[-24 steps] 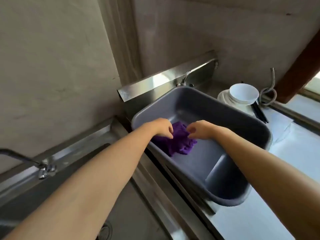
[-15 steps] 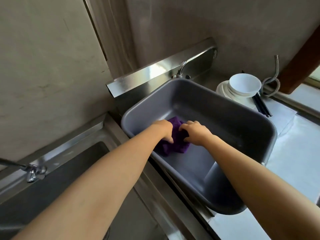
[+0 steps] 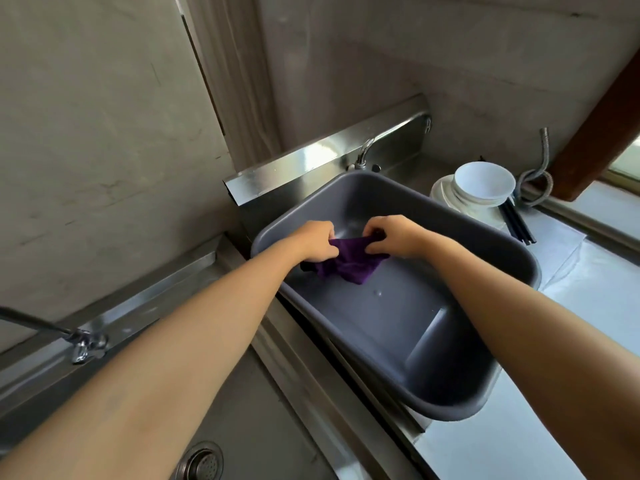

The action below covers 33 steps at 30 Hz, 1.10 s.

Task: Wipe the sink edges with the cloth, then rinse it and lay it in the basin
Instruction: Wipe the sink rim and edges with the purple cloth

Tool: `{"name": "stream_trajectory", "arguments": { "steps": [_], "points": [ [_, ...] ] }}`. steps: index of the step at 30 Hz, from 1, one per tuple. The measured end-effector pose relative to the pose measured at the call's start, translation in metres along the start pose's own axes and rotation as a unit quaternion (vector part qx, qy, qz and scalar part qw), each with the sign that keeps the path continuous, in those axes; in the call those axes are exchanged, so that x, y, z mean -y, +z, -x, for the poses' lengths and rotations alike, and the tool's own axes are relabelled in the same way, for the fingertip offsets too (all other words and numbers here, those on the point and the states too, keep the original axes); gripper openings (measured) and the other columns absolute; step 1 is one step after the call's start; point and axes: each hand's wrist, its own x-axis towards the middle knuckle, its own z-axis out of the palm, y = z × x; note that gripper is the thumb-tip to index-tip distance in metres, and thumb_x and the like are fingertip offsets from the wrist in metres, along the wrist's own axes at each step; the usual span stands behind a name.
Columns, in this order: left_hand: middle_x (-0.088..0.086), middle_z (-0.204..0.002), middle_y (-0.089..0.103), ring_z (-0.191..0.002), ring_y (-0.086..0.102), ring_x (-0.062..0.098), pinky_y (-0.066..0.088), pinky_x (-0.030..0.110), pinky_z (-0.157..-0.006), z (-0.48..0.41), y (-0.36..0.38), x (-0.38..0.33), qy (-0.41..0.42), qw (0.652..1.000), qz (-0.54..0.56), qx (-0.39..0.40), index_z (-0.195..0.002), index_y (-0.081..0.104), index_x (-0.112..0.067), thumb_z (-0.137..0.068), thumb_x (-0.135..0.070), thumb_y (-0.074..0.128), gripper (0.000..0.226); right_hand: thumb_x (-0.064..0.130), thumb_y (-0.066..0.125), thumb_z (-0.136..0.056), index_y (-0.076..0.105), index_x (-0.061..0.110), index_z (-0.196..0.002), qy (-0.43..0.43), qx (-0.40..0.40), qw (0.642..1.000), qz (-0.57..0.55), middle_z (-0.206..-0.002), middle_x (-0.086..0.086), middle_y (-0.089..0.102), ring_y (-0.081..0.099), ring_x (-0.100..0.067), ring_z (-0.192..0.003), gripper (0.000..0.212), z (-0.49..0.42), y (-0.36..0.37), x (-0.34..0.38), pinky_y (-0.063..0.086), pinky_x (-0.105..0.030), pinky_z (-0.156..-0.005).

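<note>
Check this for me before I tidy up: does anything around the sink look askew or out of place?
The grey basin sits crooked, its near corner overhanging the counter and one side over the metal sink's rim. Both the left hand and right hand hold the purple cloth bunched above it. Nothing looks spilled.

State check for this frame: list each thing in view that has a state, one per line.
cloth: bunched, held up over the basin floor by both hands
left hand: shut on cloth
right hand: shut on cloth
basin: tilted, no standing water visible
near tap: no water running
far tap: no water running
bowls: stacked upright on plates
</note>
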Motion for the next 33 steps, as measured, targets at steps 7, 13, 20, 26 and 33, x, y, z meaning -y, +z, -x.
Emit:
{"name": "stream_trajectory", "arguments": {
  "steps": [7, 13, 20, 26, 33],
  "points": [
    [0.007, -0.107, 0.066, -0.096, 0.06, 0.023, 0.045, 0.027, -0.077, 0.042, -0.059, 0.01, 0.053, 0.994, 0.031, -0.092, -0.107, 0.064, -0.014, -0.083, -0.015, 0.057, 0.025, 0.012, 0.064, -0.083, 0.065, 0.015, -0.11, -0.051, 0.003, 0.999, 0.015, -0.094, 0.003, 0.06, 0.056, -0.014, -0.086, 0.027, 0.014, -0.055, 0.061, 0.042, -0.02, -0.074],
    [0.011, -0.105, 0.068, -0.097, 0.061, 0.026, 0.047, 0.03, -0.081, 0.103, -0.114, 0.036, 0.044, 0.987, 0.035, -0.153, -0.106, 0.066, -0.008, -0.081, -0.012, 0.062, 0.025, 0.012, 0.064, -0.08, 0.069, 0.017, -0.104, -0.092, 0.038, 0.991, 0.085, -0.094, -0.005, 0.068, 0.06, -0.018, -0.082, 0.025, 0.012, -0.088, 0.144, 0.049, -0.03, -0.077],
    [0.013, -0.111, 0.068, -0.103, 0.061, 0.027, 0.047, 0.031, -0.089, 0.21, -0.139, 0.106, -0.042, 0.975, 0.042, -0.215, -0.112, 0.064, -0.006, -0.083, -0.011, 0.063, 0.03, 0.012, 0.063, -0.08, 0.066, 0.018, -0.103, -0.195, 0.105, 0.961, 0.166, -0.08, 0.006, 0.059, 0.055, -0.014, -0.074, 0.023, -0.004, -0.06, 0.27, 0.041, -0.022, -0.066],
    [0.014, -0.109, 0.068, -0.097, 0.063, 0.022, 0.05, 0.024, -0.084, 0.32, -0.133, 0.186, -0.147, 0.953, 0.095, -0.248, -0.111, 0.065, -0.004, -0.082, -0.01, 0.066, 0.03, 0.016, 0.062, -0.082, 0.065, 0.015, -0.11, -0.294, 0.153, 0.926, 0.184, -0.1, -0.003, 0.064, 0.056, -0.018, -0.089, 0.028, -0.002, 0.005, 0.385, 0.04, -0.027, -0.078],
    [0.005, -0.11, 0.065, -0.105, 0.059, 0.017, 0.047, 0.031, -0.095, 0.439, -0.101, 0.262, -0.235, 0.91, 0.157, -0.304, -0.116, 0.063, -0.009, -0.084, -0.013, 0.066, 0.033, 0.019, 0.06, -0.083, 0.062, 0.015, -0.096, -0.389, 0.18, 0.891, 0.15, -0.086, 0.0, 0.061, 0.055, -0.019, -0.084, 0.014, 0.026, 0.09, 0.492, 0.043, -0.025, -0.068]
  ]
}}
